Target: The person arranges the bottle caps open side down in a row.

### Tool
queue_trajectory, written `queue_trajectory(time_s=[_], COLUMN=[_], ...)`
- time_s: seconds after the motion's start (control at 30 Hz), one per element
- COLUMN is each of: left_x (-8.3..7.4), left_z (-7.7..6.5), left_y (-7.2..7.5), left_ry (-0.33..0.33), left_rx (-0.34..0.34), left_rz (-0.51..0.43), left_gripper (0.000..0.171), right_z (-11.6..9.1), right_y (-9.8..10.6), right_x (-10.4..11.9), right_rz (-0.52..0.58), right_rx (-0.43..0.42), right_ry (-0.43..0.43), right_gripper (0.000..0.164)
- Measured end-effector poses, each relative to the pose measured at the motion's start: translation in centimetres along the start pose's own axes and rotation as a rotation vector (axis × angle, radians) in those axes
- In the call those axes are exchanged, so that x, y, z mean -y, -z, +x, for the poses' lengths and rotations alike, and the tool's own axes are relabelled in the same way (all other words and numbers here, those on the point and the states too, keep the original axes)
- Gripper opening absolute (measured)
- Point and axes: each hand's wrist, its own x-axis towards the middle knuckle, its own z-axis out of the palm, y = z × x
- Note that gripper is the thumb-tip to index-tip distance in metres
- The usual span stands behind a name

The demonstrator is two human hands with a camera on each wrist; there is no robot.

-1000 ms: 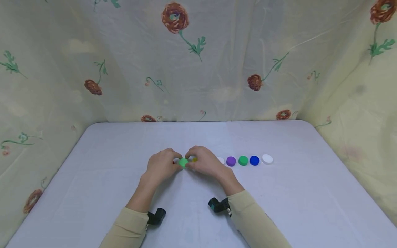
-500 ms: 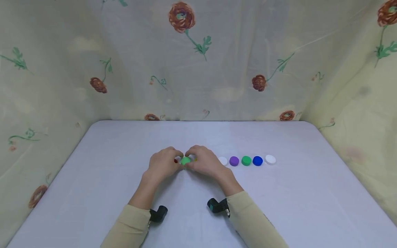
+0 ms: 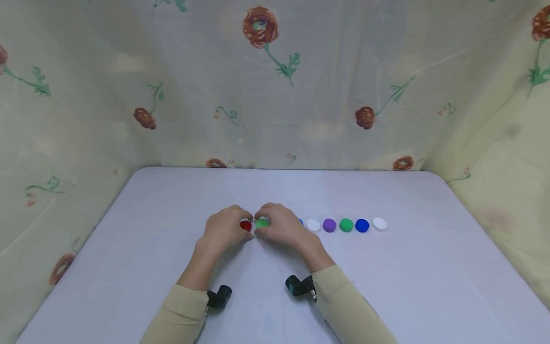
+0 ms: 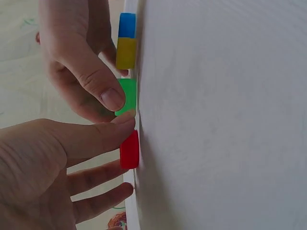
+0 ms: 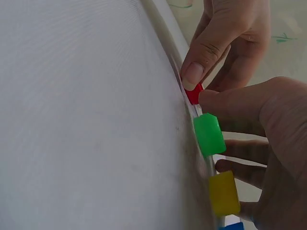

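In the head view both hands work side by side over a row of round caps on the white table. My left hand has its thumb and index finger curved round a red cap. In the left wrist view the thumb lies at the red cap's inner edge. My right hand curves its thumb and fingers round a green cap, just right of the red one. In the right wrist view the thumb reaches between the green and red caps, with fingers behind the green one.
A yellow cap and a blue cap follow the green one, mostly hidden by the right hand from above. White, purple, another green, another blue and another white cap continue the row. Flowered curtains surround the table.
Both hands have shifted slightly left relative to the caps. The red cap now shows within the left hand's grasp, and the green cap sits within the right hand's instead of between both hands.
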Motion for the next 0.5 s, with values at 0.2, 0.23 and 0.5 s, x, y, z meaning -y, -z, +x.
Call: queue_trajectory(time_s=[0.2, 0.23, 0.5], left_x=[0.2, 0.2, 0.7], left_z=[0.1, 0.0, 0.0], left_y=[0.1, 0.2, 0.3], left_ry=[0.015, 0.016, 0.048], left_rx=[0.000, -0.001, -0.007], left_rz=[-0.001, -0.003, -0.005], left_gripper=[0.037, 0.037, 0.034], right_z=[0.6, 0.7, 1.3], right_y=[-0.3, -0.3, -0.2], right_x=[0.2, 0.2, 0.7], right_rz=[-0.016, -0.019, -0.026], right_rx=[0.011, 0.014, 0.046], right_ry=[0.022, 0.026, 0.049], right_gripper=[0.030, 0.029, 0.027])
